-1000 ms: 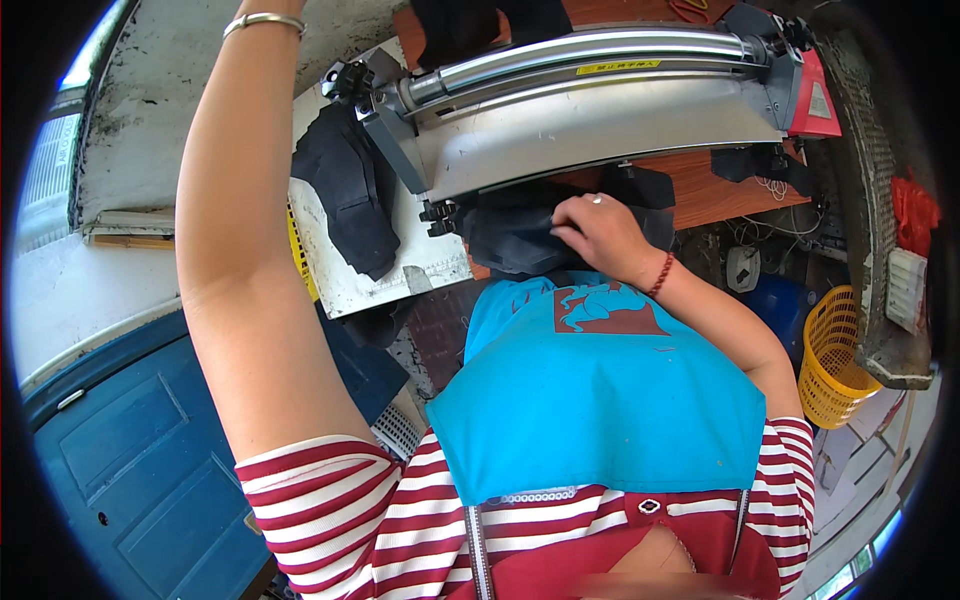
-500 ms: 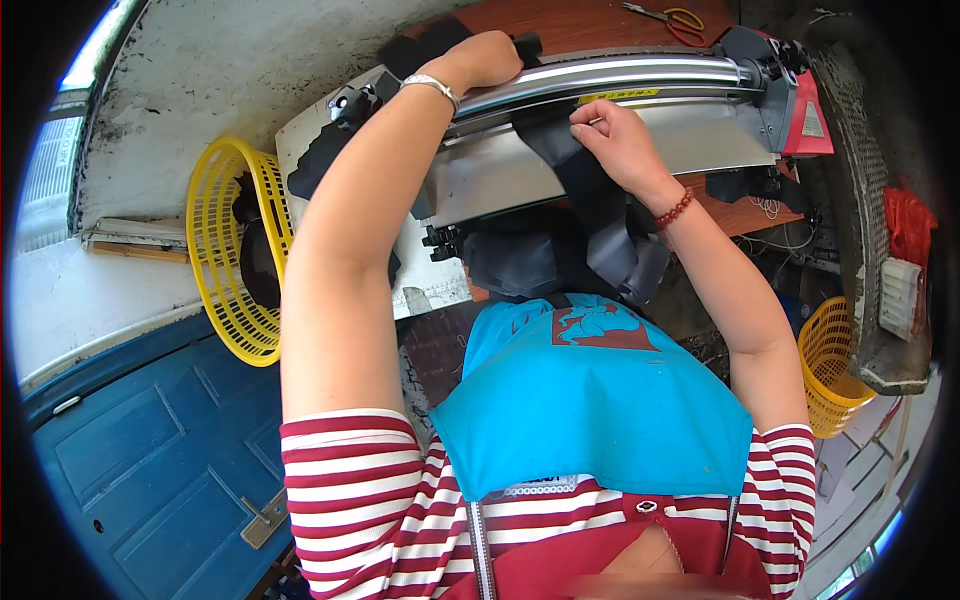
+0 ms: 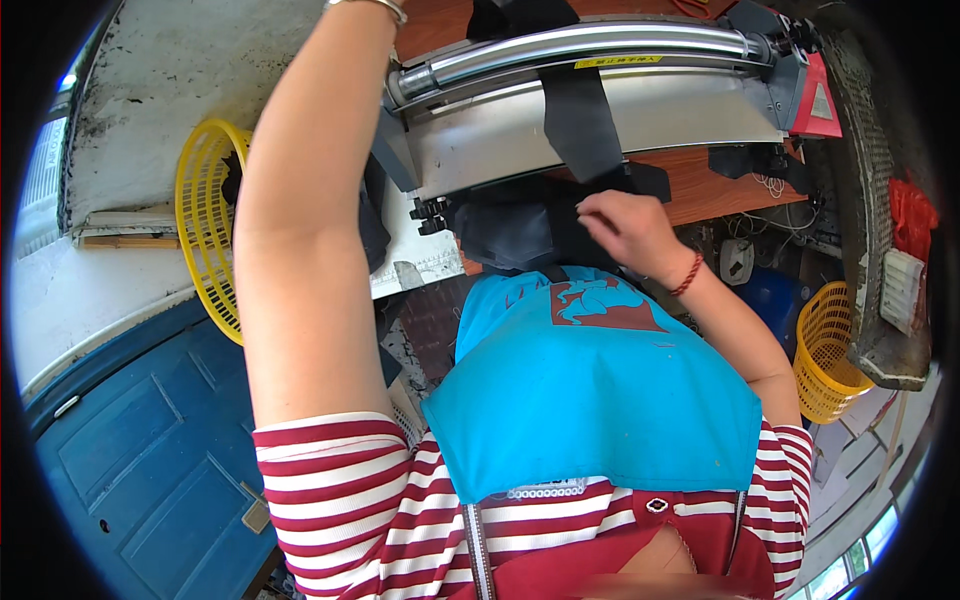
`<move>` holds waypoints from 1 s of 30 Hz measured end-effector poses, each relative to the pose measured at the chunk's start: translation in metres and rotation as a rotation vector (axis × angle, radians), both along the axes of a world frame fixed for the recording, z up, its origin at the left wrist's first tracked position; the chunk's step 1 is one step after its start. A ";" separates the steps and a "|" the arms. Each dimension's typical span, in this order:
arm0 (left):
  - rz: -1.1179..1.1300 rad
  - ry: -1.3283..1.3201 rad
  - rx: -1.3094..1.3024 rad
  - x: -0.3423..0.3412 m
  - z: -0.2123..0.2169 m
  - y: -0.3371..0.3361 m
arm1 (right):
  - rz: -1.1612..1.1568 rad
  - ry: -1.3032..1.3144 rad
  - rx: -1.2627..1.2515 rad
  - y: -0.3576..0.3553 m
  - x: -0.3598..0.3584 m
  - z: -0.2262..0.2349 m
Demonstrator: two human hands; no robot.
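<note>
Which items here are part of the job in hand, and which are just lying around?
In use:
- right hand, pinching the black strap
- black strap, draped over the machine
- grey roller machine
- dark fabric pile under the hand
- left arm, reaching up past the frame; hand out of view

Lying about:
- yellow basket at left
- yellow basket at right
- blue door

Black fabric strip [image 3: 583,120], flat and dark, draped over the grey machine's sloping front; its lower end meets a bunched dark cloth [image 3: 510,225] just below.
</note>
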State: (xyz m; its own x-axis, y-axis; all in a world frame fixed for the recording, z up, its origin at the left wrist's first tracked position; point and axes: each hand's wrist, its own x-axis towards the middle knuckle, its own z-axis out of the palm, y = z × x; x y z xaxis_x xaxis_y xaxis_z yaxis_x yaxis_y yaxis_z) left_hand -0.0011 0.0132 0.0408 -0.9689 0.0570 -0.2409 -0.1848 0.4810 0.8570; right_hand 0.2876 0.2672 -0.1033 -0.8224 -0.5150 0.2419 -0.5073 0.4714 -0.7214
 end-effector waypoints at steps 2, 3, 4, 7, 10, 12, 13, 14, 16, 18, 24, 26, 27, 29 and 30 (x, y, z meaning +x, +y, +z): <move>-0.001 0.021 0.048 -0.001 0.022 -0.016 | -0.017 0.051 0.119 -0.017 0.007 -0.018; -0.012 0.046 0.103 0.000 0.032 -0.024 | -0.045 0.106 0.244 -0.025 0.010 -0.026; -0.009 0.048 0.100 0.003 0.042 -0.031 | -0.042 0.108 0.241 -0.029 0.011 -0.036; -0.042 0.073 0.145 0.023 0.069 -0.048 | -0.093 0.070 0.436 -0.038 0.008 -0.056; 0.017 0.190 0.089 0.033 0.089 -0.080 | -0.028 0.115 0.395 -0.046 0.002 -0.060; -0.077 0.219 -0.016 0.036 0.101 -0.103 | 0.005 0.202 0.381 -0.048 0.003 -0.061; -0.083 0.240 -0.052 0.037 0.106 -0.112 | -0.009 0.212 0.366 -0.048 0.003 -0.065; -0.078 0.251 -0.054 0.037 0.112 -0.121 | -0.006 0.224 0.364 -0.048 0.003 -0.064; 0.103 0.351 -0.207 0.035 0.123 -0.142 | 0.024 0.238 0.297 -0.049 0.003 -0.062; 0.142 0.433 -0.314 0.035 0.130 -0.174 | 0.033 0.249 0.259 -0.053 0.003 -0.059; -0.027 0.902 -0.757 0.068 0.094 -0.268 | 0.112 0.237 0.103 -0.056 -0.001 -0.051; -0.045 0.821 -0.721 0.102 0.054 -0.268 | 0.090 0.224 0.030 -0.054 -0.001 -0.044; -0.038 0.653 -0.741 0.129 0.038 -0.254 | 0.083 0.222 0.031 -0.051 -0.001 -0.042; -0.057 0.506 -0.739 0.184 -0.012 -0.258 | 0.080 0.192 -0.012 -0.047 0.002 -0.032; -0.081 0.417 -0.809 0.212 -0.036 -0.260 | 0.083 0.193 -0.018 -0.045 0.004 -0.029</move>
State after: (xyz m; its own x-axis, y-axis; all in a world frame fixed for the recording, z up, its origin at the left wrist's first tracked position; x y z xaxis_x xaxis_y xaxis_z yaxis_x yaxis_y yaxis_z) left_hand 0.2114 -0.2466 0.0052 -0.9867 0.0953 0.1318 0.1253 0.9620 0.2425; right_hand 0.2912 0.2223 -0.1320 -0.7148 -0.5733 0.4004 -0.6734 0.4102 -0.6150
